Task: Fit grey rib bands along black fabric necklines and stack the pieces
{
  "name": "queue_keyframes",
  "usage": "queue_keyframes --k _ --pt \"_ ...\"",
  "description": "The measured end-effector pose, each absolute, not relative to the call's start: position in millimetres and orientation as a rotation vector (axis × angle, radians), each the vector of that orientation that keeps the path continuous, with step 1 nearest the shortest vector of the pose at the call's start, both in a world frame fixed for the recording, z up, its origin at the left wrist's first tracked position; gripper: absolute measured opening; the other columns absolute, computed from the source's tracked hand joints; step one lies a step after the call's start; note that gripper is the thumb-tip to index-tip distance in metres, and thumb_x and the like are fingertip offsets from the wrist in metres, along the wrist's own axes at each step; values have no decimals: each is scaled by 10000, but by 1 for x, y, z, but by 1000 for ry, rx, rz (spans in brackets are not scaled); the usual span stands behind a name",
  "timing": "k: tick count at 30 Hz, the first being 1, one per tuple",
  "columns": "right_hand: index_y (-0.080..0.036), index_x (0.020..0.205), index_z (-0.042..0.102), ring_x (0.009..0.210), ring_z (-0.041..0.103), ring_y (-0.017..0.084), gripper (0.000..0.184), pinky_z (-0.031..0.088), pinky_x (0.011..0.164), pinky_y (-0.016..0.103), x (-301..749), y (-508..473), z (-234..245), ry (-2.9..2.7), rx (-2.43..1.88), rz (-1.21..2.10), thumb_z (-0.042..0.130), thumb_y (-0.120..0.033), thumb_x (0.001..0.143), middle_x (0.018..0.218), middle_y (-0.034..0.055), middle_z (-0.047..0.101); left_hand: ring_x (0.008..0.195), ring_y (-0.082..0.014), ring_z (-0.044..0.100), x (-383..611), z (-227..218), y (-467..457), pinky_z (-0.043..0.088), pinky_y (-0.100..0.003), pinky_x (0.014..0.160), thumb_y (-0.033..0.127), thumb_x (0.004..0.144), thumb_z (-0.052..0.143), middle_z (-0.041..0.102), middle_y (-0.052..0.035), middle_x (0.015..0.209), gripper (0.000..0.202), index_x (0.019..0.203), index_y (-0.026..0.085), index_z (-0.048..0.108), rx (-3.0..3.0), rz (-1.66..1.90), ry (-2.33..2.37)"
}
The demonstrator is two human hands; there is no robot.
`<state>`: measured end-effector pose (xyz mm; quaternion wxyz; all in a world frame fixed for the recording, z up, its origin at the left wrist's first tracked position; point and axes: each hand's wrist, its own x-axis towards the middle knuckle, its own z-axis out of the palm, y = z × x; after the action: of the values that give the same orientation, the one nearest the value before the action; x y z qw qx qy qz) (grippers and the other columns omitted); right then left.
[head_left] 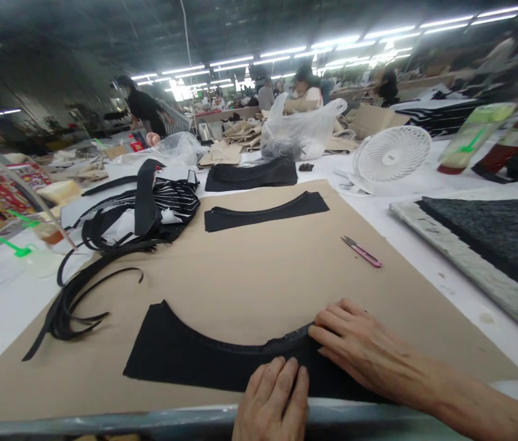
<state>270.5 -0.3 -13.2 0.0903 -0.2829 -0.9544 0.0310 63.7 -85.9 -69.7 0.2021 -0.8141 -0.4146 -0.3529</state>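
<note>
A curved black fabric piece (pixel 194 355) lies on brown paper (pixel 259 269) at the near table edge. My left hand (pixel 272 398) rests flat on its lower middle, fingers together and stretched out. My right hand (pixel 360 349) lies flat on the piece's right end, fingertips at its inner curved edge. Neither hand grips anything.
A second curved black piece (pixel 265 211) and a stack of them (pixel 252 174) lie farther back. Black strips (pixel 84 288) and striped cloth (pixel 167 205) sit at left. Pink thread snips (pixel 362 252), a white fan (pixel 390 156), a grey felt board (pixel 493 245), a plastic bag (pixel 300 131). Other people work behind.
</note>
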Motion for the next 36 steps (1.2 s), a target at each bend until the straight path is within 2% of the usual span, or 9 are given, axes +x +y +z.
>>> queue_keyframes --k 7,11,16,21,26,32,36 --pt "-174 873 551 718 465 199 189 362 737 354 255 5 -6 -2973 -553 -163 420 -39 886 824 46 542 975 -187 658 64 -63 -85 517 -286 849 88 875 440 721 -52 968 292 984 155 702 -2287 -1016 -1160" --pt "-161 855 554 673 460 196 177 360 697 349 245 7 8 -3060 -409 -289 427 -40 878 789 49 546 978 -185 658 65 -66 -85 519 -282 845 76 856 433 720 -52 987 311 989 157 702 -2271 -1035 -1165" --pt "-150 912 564 714 468 212 193 356 730 372 245 8 -2 -3083 -350 -341 403 -46 888 825 61 550 981 -189 656 65 -66 -85 526 -288 829 83 850 430 714 -65 1019 311 995 151 698 -2267 -1039 -1167" --pt "-176 872 534 730 454 207 177 340 730 361 243 14 -10 -2991 -471 -148 407 -57 903 827 42 541 983 -185 649 64 -66 -85 515 -290 839 93 868 416 711 -60 1021 307 967 160 699 -2245 -1074 -1158" --pt "-185 813 497 732 472 194 202 338 730 328 234 29 1 -2937 -568 68 428 3 842 810 29 550 1001 -187 632 66 -70 -86 500 -310 880 124 870 444 695 -62 1045 269 974 169 688 -2253 -1103 -1170" --pt "-189 855 486 667 524 166 271 333 626 275 218 57 22 -3013 -631 100 425 74 828 806 4 560 1053 -188 602 64 -77 -88 486 -323 926 180 897 442 676 -55 1091 257 1014 178 671 -2292 -1041 -1176" --pt "-188 910 498 657 545 165 257 315 572 274 198 71 44 -3122 -563 12 439 57 858 835 3 565 1075 -198 582 63 -78 -87 485 -327 941 179 901 444 667 -59 1107 256 1033 170 664 -2315 -1018 -1166"
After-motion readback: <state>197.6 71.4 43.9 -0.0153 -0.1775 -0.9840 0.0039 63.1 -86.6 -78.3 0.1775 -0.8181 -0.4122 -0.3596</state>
